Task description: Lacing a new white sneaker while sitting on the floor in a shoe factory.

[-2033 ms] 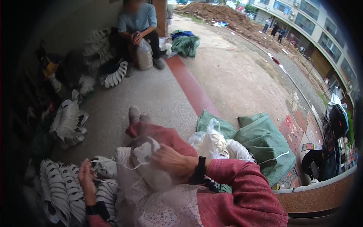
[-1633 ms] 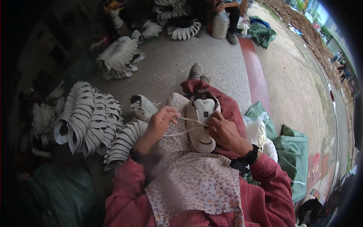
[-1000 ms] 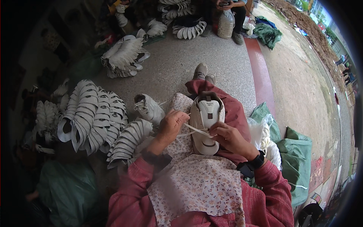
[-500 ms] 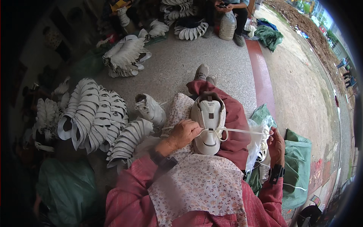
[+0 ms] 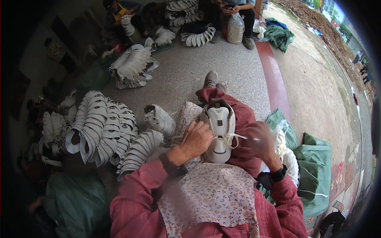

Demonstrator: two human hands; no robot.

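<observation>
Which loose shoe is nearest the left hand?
The lap shoe, toe toward the apron: the left hand is at its left edge. The other shoe sits farther off, beside the stacked uppers.

Informal shoe workshop, open to the outdoors on the right: you sit with a pale shoe (image 5: 219, 123) on your lap; nested rows of white shoe parts (image 5: 93, 127) stand on your left, further piles (image 5: 133, 65) lie far left on the speckled floor (image 5: 182, 65), and a green sack (image 5: 315, 170) rests near right; beyond the red floor strip (image 5: 274, 75), bare ground (image 5: 305, 75) reaches a brown earth bank (image 5: 295, 10)
</observation>
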